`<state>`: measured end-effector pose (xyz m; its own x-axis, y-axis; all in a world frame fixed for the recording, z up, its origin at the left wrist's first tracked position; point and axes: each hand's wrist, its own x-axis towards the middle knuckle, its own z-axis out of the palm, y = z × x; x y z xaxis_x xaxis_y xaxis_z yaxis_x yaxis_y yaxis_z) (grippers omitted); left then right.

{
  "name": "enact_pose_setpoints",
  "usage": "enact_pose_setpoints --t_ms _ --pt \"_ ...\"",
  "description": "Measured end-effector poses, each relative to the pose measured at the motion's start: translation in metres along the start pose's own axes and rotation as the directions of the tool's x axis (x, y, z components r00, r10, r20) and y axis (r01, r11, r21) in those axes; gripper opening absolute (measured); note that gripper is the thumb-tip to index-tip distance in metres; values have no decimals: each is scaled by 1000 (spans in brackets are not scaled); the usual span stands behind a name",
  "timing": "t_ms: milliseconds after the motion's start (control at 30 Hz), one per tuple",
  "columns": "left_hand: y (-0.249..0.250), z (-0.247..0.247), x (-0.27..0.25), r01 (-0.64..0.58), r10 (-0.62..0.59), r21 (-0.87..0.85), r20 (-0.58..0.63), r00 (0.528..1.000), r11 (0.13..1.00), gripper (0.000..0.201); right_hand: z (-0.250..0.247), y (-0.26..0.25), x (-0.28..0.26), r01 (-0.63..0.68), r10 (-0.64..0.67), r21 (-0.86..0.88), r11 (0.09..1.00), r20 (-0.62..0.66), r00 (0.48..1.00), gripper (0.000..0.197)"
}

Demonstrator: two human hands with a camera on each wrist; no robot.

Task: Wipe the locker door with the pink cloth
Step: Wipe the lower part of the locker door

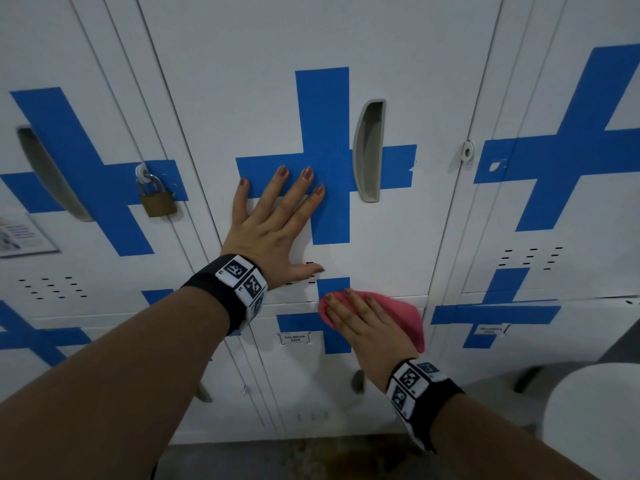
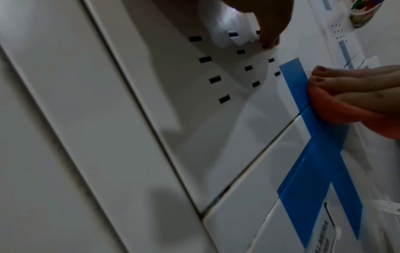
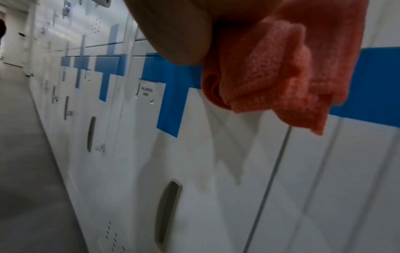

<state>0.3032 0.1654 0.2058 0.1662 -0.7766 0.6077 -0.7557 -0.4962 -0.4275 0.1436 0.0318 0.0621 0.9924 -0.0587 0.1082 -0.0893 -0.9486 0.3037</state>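
Note:
The white locker door (image 1: 391,237) carries a blue tape cross (image 1: 323,157) and a grey recessed handle (image 1: 369,150). My left hand (image 1: 277,216) lies flat on it, fingers spread over the cross, thumb by the vent slots. Lower down, my right hand (image 1: 367,323) presses the pink cloth (image 1: 401,317) flat against the seam between this door and the one below. In the left wrist view the cloth (image 2: 385,118) bulges under the right fingers (image 2: 337,82). The right wrist view shows the cloth (image 3: 281,68) hanging folded below the palm.
A brass padlock (image 1: 157,199) hangs on the left neighbouring locker. The lower door has a name label (image 1: 294,338). A white rounded object (image 1: 595,410) stands at the lower right. A long row of lockers (image 3: 86,68) runs along a grey floor (image 3: 26,154).

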Motion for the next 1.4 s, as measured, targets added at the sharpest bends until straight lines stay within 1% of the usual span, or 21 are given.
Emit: enact_pose_setpoints --t_ms 67,133,200,300,400,433,500,567,700,733,900,1133,1200,1267,1300,1400 --pt "0 0 0 0 0 -3 6 1000 1000 122 -5 -13 10 19 -18 25 1000 -38 999 81" --pt "0 1 -1 2 -2 -5 6 1000 1000 121 -9 -24 21 29 -25 75 997 -54 998 76" --pt "0 1 -1 1 -1 -5 3 1000 1000 121 -12 -33 31 44 -31 124 991 -105 994 72" --pt "0 2 -1 -1 1 -4 -1 1000 1000 121 -19 -45 45 129 -114 154 980 -108 988 70" --pt "0 3 -1 -3 3 1 -3 1000 1000 119 -27 -58 57 143 -120 213 967 -116 986 70" --pt "0 3 -1 -3 3 2 -9 1000 1000 119 -29 -61 60 164 -144 218 962 -105 984 70" --pt "0 3 -1 -4 4 -1 -20 1000 1000 119 -30 -63 64 205 -189 182 962 -101 977 69" --pt "0 3 -1 -6 6 -1 -24 1000 1000 119 -31 -61 65 211 -196 148 966 -112 974 68" --pt "0 3 -1 -5 5 0 -10 1000 1000 119 -32 -48 57 249 -232 158 956 -116 966 65" --pt "0 3 -1 -4 4 1 -8 1000 1000 119 -33 -43 54 249 -234 160 955 -106 967 65" --pt "0 4 -1 -12 12 0 -10 1000 1000 118 -25 -14 30 238 -237 53 970 -21 971 72" --pt "-1 4 -1 -17 17 1 -11 1000 1000 117 -11 17 9 203 -204 14 979 56 977 81" --pt "-1 4 -1 -18 18 1 -10 1000 1000 117 -6 25 4 216 -216 -12 976 -21 976 88" --pt "0 4 -1 -15 15 0 -11 1000 1000 117 -4 33 -4 193 -197 -76 978 -57 979 94" --pt "0 4 -1 -13 13 -3 -9 1000 1000 117 0 38 -8 174 -183 -89 981 -97 978 95" --pt "1 5 -1 -6 6 -9 -1 1000 1000 116 6 57 -26 131 -149 -137 982 -132 980 96"
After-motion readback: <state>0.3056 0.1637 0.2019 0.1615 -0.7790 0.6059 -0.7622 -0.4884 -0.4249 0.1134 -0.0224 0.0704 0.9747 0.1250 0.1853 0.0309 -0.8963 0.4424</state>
